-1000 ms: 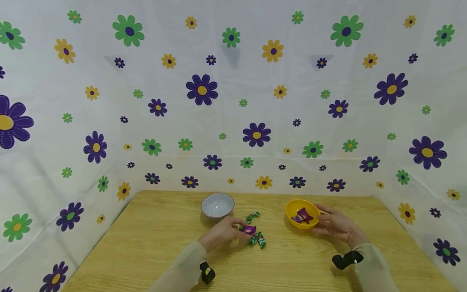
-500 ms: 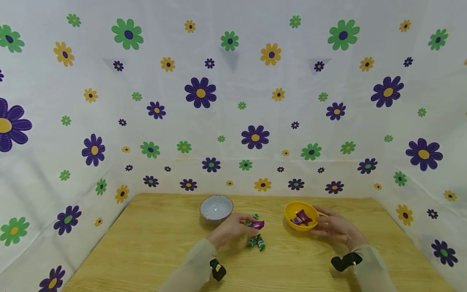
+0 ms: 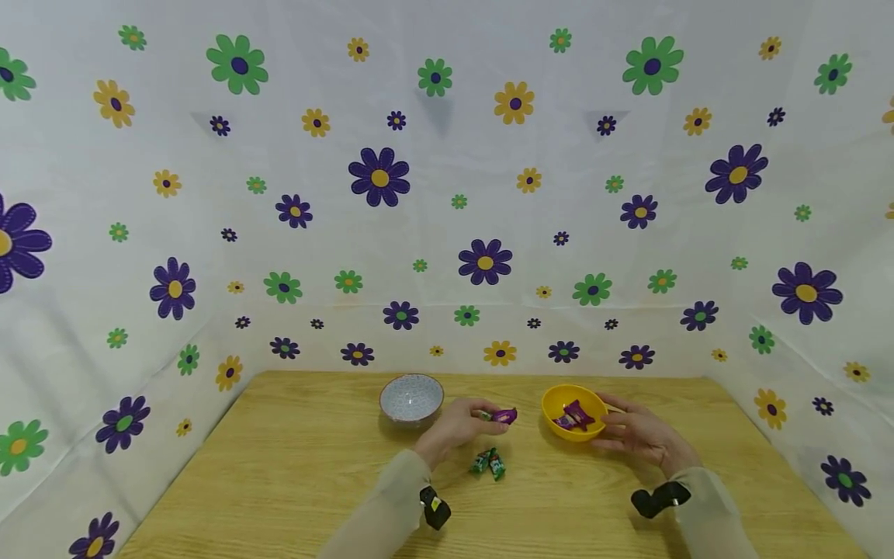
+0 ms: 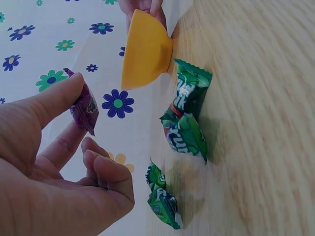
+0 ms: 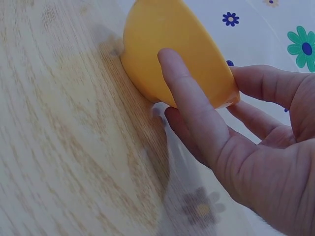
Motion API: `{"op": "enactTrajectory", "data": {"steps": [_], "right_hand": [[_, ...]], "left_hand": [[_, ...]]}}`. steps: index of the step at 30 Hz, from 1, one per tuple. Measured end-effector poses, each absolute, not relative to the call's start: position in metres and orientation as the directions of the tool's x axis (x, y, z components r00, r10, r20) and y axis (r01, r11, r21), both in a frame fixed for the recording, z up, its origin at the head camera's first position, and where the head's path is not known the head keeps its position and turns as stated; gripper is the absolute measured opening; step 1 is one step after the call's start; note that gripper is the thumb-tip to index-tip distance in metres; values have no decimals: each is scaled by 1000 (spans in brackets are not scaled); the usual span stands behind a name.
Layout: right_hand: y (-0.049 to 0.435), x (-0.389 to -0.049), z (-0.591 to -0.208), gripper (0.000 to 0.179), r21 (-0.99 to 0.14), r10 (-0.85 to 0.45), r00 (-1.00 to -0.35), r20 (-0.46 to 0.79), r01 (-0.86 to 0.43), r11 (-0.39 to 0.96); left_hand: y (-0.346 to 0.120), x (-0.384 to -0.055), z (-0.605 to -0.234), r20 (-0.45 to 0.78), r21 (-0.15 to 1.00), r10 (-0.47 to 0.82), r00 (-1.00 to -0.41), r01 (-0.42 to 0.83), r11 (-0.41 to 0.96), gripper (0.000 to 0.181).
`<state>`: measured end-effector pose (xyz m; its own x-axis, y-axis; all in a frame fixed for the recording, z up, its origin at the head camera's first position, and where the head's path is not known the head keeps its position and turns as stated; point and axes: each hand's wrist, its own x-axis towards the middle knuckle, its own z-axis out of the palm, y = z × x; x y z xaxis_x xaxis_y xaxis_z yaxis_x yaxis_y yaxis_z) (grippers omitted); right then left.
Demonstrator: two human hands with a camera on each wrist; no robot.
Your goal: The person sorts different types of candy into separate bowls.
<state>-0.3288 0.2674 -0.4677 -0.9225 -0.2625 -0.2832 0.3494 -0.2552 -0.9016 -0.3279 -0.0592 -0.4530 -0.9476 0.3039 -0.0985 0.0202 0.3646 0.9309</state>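
My left hand [image 3: 457, 425] pinches a purple-wrapped candy [image 3: 505, 416] between thumb and fingertip, above the table and left of the yellow bowl [image 3: 554, 401]. The left wrist view has this candy [image 4: 85, 112] at the fingertips, the other fingers curled below. Around the yellow bowl's right side, my right hand [image 3: 646, 439] holds it, thumb along the outer wall in the right wrist view. Inside the bowl lie purple-wrapped candies [image 3: 579, 414]. Several green-wrapped candies [image 3: 497, 466] lie on the table by the left hand, some partly hidden by it in the head view.
A patterned grey-white bowl [image 3: 412, 399] with a reddish rim stands behind the left hand. Flower-printed white cloth [image 3: 447, 155] encloses the wooden table [image 3: 293, 466] at its back and sides. Each wrist carries a black device [image 3: 435, 508].
My left hand has lifted the purple candy from beside the green ones and carried it right, closer to the yellow bowl. The right hand stays at the bowl; the head view has shifted slightly.
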Motion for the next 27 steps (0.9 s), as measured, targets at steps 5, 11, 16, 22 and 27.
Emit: {"op": "enactTrajectory", "data": {"steps": [5, 11, 16, 22, 27], "right_hand": [[267, -330, -469, 61, -901, -274, -922, -273, 345, -263], [268, -329, -470, 61, -899, -281, -921, -271, 346, -269], [268, -328, -470, 62, -901, -271, -922, -275, 346, -262], [268, -329, -473, 60, -906, -229, -929, -289, 343, -249], [267, -329, -473, 59, -908, -211, -932, -294, 342, -244]], "left_hand": [[-53, -331, -451, -98, 927, 285, -953, 17, 375, 36], [-40, -333, -448, -109, 916, 256, -960, 4, 402, 33], [-27, -335, -449, -104, 920, 246, -964, 1, 391, 31], [-16, -335, -451, -87, 955, 232, -969, -14, 297, 27], [-7, -337, -452, -75, 957, 216, -974, -9, 291, 26]]}}
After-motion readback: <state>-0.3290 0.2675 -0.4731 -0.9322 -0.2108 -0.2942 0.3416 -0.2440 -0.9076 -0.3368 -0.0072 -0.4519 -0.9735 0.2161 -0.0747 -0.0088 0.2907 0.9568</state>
